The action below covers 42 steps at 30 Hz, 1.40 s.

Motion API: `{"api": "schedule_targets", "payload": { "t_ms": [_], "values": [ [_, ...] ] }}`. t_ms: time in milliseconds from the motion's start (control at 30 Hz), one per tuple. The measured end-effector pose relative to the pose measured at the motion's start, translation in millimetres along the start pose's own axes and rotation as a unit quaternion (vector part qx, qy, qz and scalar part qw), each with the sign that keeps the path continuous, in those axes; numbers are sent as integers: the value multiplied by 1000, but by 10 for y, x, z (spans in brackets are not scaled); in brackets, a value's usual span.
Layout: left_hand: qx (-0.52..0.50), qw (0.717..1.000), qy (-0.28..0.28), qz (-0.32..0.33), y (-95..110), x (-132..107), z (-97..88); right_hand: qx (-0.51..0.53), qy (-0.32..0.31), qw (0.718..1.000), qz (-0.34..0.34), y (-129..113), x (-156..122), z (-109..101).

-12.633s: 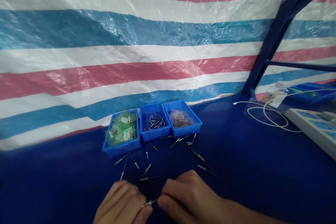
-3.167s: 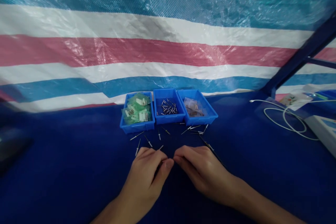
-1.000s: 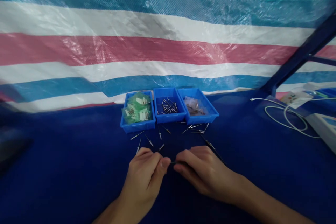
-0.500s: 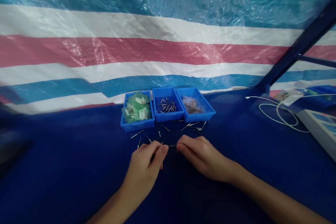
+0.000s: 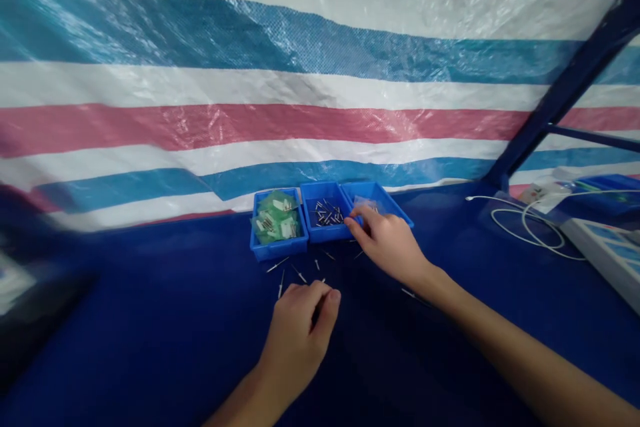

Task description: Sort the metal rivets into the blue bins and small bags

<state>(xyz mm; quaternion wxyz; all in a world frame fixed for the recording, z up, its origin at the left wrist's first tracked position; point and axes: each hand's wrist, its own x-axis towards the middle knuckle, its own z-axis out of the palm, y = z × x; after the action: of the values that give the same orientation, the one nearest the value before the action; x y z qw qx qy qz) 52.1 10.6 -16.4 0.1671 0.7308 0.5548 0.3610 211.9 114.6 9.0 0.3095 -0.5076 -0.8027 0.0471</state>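
My left hand [image 5: 303, 327] is closed above the table, thumb pressed to the curled fingers; whatever it may hold is hidden. My right hand [image 5: 387, 240] is at the front of the trays, with thumb and forefinger pinched by the right edge of the middle blue tray [image 5: 327, 235]. Nothing can be made out between those fingertips. Inside that tray lie several metal blind rivets [image 5: 327, 215]. Between my left hand and the trays, more loose rivets [image 5: 278, 265] are scattered over the blue table.
The left blue tray [image 5: 279, 250] holds green-tinted bags [image 5: 276, 221] of parts. My right hand partly covers the right blue tray [image 5: 403, 211], which has a clear bag in it. At right are a white cable [image 5: 525, 230] and a grey device [image 5: 600, 257]. Striped sheeting [image 5: 300, 123] hangs behind.
My hands have parted from the thin rod, apparently a rivet, that stretched between them. My right hand has moved forward to the trays. My left hand stays low and closed; the view has shifted.
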Motion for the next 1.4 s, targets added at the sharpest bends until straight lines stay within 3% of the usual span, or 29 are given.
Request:
{"api": "schedule_targets", "payload": {
  "t_ms": [167,300,533,667,967,1400],
  "values": [
    [11,995,-3,98,16,-47,2,1,-64,996,-65,76,-193,-92],
    [13,994,-4,111,5,-67,-7,-17,-119,987,-111,182,-267,-159],
    [23,993,7,116,-22,-23,-2,-136,-219,965,-37,400,-237,-487],
    [17,994,-10,104,-13,-10,18,-187,-289,938,-24,450,-286,-491],
    [20,994,-36,96,12,-29,32,-184,-320,928,-54,272,-342,-398],
    [11,994,-66,90,20,-50,21,-197,-298,931,-76,207,-372,-306]
  ]
}}
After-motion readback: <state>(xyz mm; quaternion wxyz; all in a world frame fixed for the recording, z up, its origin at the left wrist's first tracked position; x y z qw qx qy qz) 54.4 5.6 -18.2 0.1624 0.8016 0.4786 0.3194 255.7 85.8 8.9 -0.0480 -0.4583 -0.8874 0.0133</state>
